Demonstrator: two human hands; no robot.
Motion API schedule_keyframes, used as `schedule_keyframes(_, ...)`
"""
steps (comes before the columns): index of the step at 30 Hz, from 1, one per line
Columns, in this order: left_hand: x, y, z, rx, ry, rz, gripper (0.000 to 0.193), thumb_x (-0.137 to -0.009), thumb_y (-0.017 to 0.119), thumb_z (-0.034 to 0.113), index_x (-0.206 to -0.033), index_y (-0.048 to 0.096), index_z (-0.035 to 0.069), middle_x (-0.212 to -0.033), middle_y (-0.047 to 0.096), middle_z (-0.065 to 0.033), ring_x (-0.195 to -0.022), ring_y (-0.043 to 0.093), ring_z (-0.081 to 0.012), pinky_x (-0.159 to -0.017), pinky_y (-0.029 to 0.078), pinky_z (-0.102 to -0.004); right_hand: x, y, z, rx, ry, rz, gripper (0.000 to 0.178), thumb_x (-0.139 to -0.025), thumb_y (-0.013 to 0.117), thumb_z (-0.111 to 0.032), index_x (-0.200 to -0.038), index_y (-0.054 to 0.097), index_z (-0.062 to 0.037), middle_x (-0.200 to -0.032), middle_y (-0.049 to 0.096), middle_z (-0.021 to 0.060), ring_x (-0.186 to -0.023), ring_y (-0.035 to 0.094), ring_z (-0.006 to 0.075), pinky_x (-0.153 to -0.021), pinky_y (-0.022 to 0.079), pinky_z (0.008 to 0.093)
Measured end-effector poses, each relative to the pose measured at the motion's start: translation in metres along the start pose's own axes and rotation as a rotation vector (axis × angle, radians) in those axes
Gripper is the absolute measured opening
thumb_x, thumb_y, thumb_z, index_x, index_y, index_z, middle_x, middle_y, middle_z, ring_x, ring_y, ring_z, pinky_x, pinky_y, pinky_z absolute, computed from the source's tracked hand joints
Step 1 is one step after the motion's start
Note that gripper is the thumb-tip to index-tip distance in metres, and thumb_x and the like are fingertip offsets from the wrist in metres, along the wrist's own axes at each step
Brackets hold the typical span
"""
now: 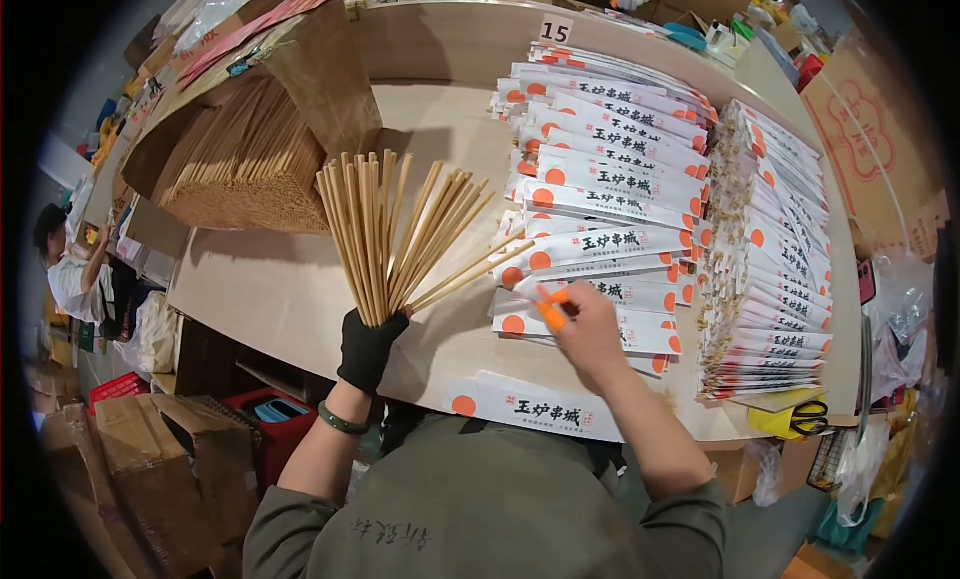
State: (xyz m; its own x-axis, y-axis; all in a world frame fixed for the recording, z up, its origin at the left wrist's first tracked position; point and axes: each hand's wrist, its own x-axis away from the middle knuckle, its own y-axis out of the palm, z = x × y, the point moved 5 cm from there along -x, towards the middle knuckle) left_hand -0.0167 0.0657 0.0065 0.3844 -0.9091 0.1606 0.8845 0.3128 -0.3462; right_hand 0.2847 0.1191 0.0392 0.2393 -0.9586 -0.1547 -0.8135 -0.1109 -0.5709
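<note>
The gloved left hand (374, 347) clamps fanned chopsticks (367, 249) above the desk (440, 109). The right hand (592, 329) is over paper sleeves (600, 179); whether it grips one, I cannot tell. Sleeving seems underway, next calling for careful end-to-opening alignment.

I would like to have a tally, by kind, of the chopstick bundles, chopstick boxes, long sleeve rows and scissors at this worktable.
Bundle of wooden chopsticks in the left hand: 1
Open brown chopstick box: 1
Long rows of white paper sleeves: 2 (left row, right row)
Black-handled scissors: 1
Total: 5
</note>
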Motion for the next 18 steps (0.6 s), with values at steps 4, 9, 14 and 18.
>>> schedule_keyframes(4,0.004,-0.003,0.007,-0.036,0.052,-0.111,0.020,-0.078,0.072,0.016,-0.089,0.065,0.000,-0.077,0.064,-0.0027,-0.073,0.059,-0.0108,-0.067,0.048,-0.0284,-0.007,-0.026,-0.010,-0.316,0.302,-0.013,0.014,-0.079,0.071,-0.006,-0.076,0.059,0.0000,-0.070,0.053,-0.0009,-0.065,0.048,0.0069,-0.059,0.040,0.0246)
schedule_keyframes(9,-0.006,-0.014,0.008,-0.237,0.161,-0.239,0.024,-0.074,0.075,0.018,-0.092,0.068,0.002,-0.082,0.070,-0.0105,-0.075,0.067,-0.0193,-0.069,0.052,-0.0319,-0.003,-0.032,-0.004,-0.243,0.218,-0.062,0.013,-0.077,0.073,-0.008,-0.083,0.064,-0.0010,-0.071,0.056,0.0023,-0.065,0.052,0.0114,-0.059,0.042,0.0264)
schedule_keyframes(14,-0.013,0.008,0.028,-0.206,0.314,-0.313,0.025,-0.079,0.073,0.021,-0.097,0.067,0.004,-0.088,0.070,-0.0082,-0.081,0.067,-0.0175,-0.072,0.053,-0.0327,0.002,-0.009,-0.052,0.189,-0.489,0.013,0.017,-0.069,0.073,-0.009,-0.084,0.066,-0.0047,-0.078,0.060,0.0078,-0.074,0.058,0.0255,-0.062,0.047,0.0343)
schedule_keyframes(18,0.005,0.087,0.064,0.610,0.041,-0.363,0.026,-0.082,0.070,0.019,-0.101,0.066,0.002,-0.097,0.068,-0.0055,-0.088,0.062,-0.0113,-0.076,0.048,-0.0284,-0.013,0.019,-0.082,0.427,-0.663,-0.084,0.021,-0.065,0.070,-0.010,-0.083,0.060,-0.0059,-0.080,0.060,0.0052,-0.078,0.059,0.0264,-0.067,0.047,0.0381)
